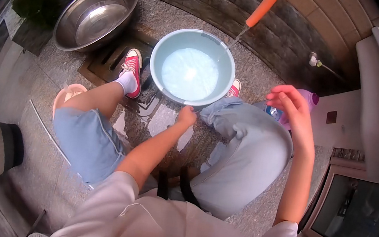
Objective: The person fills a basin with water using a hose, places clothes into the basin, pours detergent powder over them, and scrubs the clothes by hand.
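Observation:
A light blue basin (pixel 155 60) stands on the ground between my feet with water in it. An orange hose (pixel 264 7) hangs above it, and a stream from its end runs into the basin at the right. My left hand (pixel 187 116) is closed just below the basin's near rim, beside the bunched cuff of my light blue jeans (pixel 253 147); whatever its fingers hold is hidden. Raised over my right knee, my right hand (pixel 291 103) has loosely bent fingers with nothing visible in them. Behind it are a pink-purple container (pixel 309 97) and a small blue item (pixel 275 113).
A large metal basin (pixel 69 29) leans at the back left, near a drain grate (pixel 94 70). A peach-coloured tub (pixel 60 98) is beside my left leg. A wall tap (pixel 314 60) sticks out at the right, above a glass-fronted cabinet (pixel 345 213). The paving looks wet.

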Motion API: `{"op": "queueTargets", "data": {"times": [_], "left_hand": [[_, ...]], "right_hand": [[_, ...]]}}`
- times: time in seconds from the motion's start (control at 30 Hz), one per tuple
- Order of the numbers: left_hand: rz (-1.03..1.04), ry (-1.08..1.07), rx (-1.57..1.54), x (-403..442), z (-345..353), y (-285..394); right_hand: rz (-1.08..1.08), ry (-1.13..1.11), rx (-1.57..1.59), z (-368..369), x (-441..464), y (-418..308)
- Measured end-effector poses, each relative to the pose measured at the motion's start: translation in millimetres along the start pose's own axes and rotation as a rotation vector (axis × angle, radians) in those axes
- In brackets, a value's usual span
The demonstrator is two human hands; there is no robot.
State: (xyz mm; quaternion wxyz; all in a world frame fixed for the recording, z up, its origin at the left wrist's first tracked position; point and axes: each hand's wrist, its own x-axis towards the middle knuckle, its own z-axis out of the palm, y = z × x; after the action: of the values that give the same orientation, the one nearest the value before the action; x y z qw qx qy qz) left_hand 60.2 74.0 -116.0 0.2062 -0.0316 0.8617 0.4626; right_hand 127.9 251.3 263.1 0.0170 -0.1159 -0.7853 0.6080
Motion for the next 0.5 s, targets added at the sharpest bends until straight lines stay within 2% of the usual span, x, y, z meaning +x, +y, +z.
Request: {"op": "queueTargets", "data": {"times": [0.07, 0.1, 0.13, 0.17, 0.2, 0.23, 0.3, 0.33, 0.37, 0.4, 0.47, 0.5], "left_hand": [[0.07, -0.185, 0.034, 11, -31, 10], [0.083, -0.448, -0.098, 15, -68, 41], [0.125, -0.437, -0.203, 2, -108, 83], [0.293, -0.417, -0.248, -15, -159, 126], [0.496, -0.356, -0.41, -32, -208, 156], [0.693, -0.245, -0.32, -66, -270, 186], [0.881, 0.09, -0.561, -147, -360, 203], [0.909, 0.286, -0.501, -185, -391, 191], [0.865, 0.481, -0.422, -212, -407, 166], [0.8, 0.611, -0.311, -225, -419, 127], [0.577, 0.634, -0.091, -241, -422, 50], [0.512, 0.643, 0.032, -246, -411, 24]], "right_hand": [[-0.043, -0.027, 0.041, 26, -12, -19], [-0.093, -0.08, 0.038, 43, -12, -21], [-0.133, -0.141, 0.043, 64, -13, -20], [-0.179, -0.19, 0.025, 90, -12, -19], [-0.199, -0.217, -0.047, 118, -12, -9], [-0.166, -0.291, -0.045, 152, -16, -2], [-0.417, -0.495, -0.166, 213, -31, 15], [-0.556, -0.574, -0.251, 237, -38, 20], [-0.647, -0.595, -0.216, 259, -40, 29], [-0.63, -0.587, -0.145, 277, -43, 30], [-0.671, -0.458, -0.098, 304, -42, 30], [-0.676, -0.469, -0.093, 310, -40, 33]]}}
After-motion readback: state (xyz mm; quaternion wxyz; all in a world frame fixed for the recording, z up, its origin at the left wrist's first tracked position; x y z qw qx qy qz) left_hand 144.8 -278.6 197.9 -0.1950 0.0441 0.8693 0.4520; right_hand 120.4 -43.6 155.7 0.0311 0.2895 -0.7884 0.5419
